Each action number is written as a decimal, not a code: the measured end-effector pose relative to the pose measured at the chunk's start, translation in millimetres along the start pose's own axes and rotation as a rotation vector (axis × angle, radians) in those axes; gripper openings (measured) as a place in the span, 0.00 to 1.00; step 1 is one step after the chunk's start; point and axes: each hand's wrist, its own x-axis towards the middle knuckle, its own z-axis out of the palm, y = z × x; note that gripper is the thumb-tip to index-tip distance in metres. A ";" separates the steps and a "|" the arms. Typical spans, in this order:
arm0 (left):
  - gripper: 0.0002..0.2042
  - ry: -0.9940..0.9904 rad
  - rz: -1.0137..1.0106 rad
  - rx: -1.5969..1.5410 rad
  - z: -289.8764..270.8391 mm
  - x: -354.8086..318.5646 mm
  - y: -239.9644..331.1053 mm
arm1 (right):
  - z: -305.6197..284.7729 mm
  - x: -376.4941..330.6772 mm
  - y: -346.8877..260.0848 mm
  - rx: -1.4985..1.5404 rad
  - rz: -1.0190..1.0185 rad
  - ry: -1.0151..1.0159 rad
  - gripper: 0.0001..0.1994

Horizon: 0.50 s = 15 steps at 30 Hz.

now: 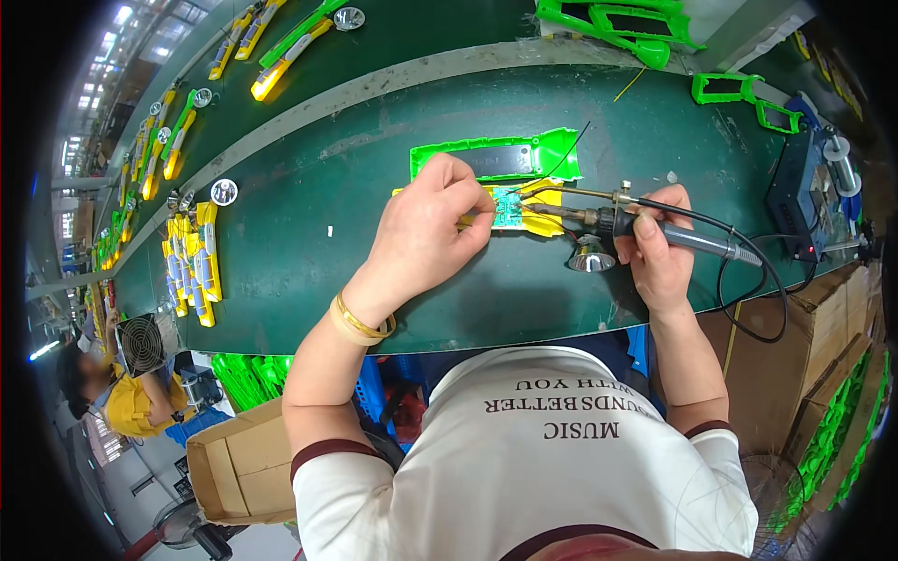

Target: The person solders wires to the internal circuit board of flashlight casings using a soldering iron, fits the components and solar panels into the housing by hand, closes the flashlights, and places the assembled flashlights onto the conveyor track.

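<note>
A soldering iron [687, 236] with a thin feed tube [589, 194] along it is gripped in my right hand [659, 252]. Its tip meets a small green circuit board [508, 208] lying in a yellow housing [547, 210]. My left hand [433, 220] is closed in a pinch at the board's left end and covers much of the housing; whatever is between its fingertips is hidden. Just beyond lies a green plastic casing [496, 156], its hollow side up. A round silver reflector [591, 256] sits by the iron, with thin wires near it.
Yellow and grey lamp bodies [192, 262] are stacked at left, beside another reflector [224, 192]. More lamps lie beyond a raised grey strip [374, 89]. A blue soldering station [795, 187] with a cable stands at right. Green casings [617, 23] lie at the back. A person [131, 402] sits far left.
</note>
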 end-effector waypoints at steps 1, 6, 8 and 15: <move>0.04 0.001 0.001 0.000 -0.1 -0.1 0.4 | -1.1 -1.1 -0.3 0.015 -0.018 -0.008 0.12; 0.04 -0.001 0.025 0.050 0.4 -0.2 1.0 | 0.2 -1.2 0.0 -0.002 -0.016 -0.026 0.12; 0.04 -0.001 0.033 0.047 0.7 0.3 0.9 | -0.2 -1.0 -0.2 -0.012 -0.005 -0.041 0.12; 0.04 -0.010 0.046 0.026 -1.4 0.1 -1.4 | -2.0 -0.1 2.6 -0.124 0.039 -0.076 0.11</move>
